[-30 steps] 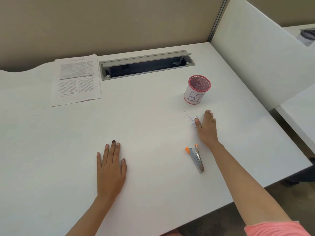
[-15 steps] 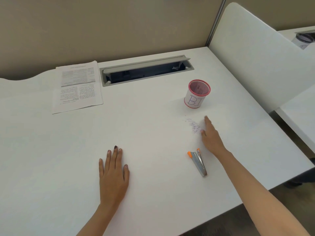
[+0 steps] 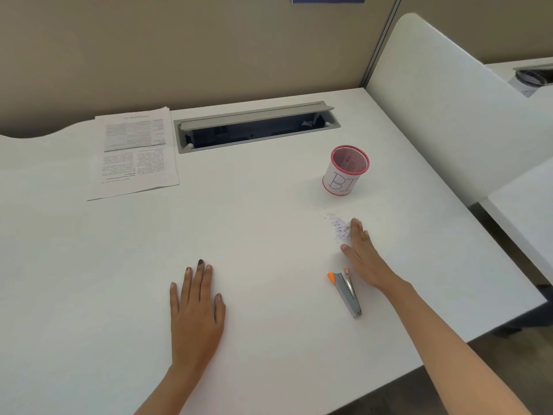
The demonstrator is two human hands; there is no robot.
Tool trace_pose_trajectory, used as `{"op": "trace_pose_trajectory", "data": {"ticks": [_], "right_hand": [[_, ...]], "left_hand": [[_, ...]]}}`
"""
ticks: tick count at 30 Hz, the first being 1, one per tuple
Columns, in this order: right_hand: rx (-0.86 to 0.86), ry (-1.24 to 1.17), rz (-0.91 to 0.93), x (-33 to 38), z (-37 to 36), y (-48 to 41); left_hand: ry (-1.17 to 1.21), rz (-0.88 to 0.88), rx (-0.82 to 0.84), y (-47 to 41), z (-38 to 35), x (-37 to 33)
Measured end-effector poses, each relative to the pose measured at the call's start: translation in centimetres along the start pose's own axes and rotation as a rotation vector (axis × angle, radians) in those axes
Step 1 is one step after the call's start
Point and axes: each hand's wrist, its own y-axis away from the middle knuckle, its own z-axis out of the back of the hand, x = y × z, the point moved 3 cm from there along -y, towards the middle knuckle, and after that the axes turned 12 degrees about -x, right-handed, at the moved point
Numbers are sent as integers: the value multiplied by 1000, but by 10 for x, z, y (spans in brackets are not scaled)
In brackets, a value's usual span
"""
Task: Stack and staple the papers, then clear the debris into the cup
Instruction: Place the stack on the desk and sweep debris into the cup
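A stack of printed papers (image 3: 136, 152) lies at the far left of the white desk (image 3: 254, 235). A pink mesh cup (image 3: 345, 170) with a white label stands upright at the right. Small paper debris (image 3: 339, 227) is gathered in a little heap in front of the cup. My right hand (image 3: 363, 256) stands on its edge with straight fingers, its fingertips touching the right side of the debris. A grey stapler (image 3: 345, 289) with an orange tip lies just left of my right wrist. My left hand (image 3: 196, 307) rests flat on the desk, holding nothing.
A grey cable tray (image 3: 254, 127) with its lid raised is set into the desk at the back. A white divider panel (image 3: 449, 100) rises along the right edge. Beyond it another desk holds a dark mesh cup (image 3: 531, 79).
My right hand has turned from flat onto its edge and swept left, pushing the scattered debris into a tighter heap. My left hand has stayed flat in place.
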Motion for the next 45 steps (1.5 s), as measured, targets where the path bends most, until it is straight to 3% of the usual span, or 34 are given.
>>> {"op": "trace_pose_trajectory", "data": {"ticks": [7,11,15,25,33,38,41,45], "right_hand": [[66,-43,9,30,-9,-19],[64,-246,-41,33,-1,-29],[-51,-203,-83,11,21,-27],[-15,-133,-129,-29,35,-23],[-129,-255,-180,-3,22,-49],[-415,-343,-355,9,20,-39],[-418,-203,-486,8,6,-27],[-247,2,-457,25,-24,-16]], "left_hand": [[-10,-5,-1,0,-1,1],[-9,-7,0,0,-1,1],[-8,-3,6,-1,-1,1],[-7,4,18,0,0,1],[-15,6,25,-1,0,0],[-6,10,22,-1,1,0],[-1,14,23,-1,1,0],[-2,14,21,-1,1,0]]}}
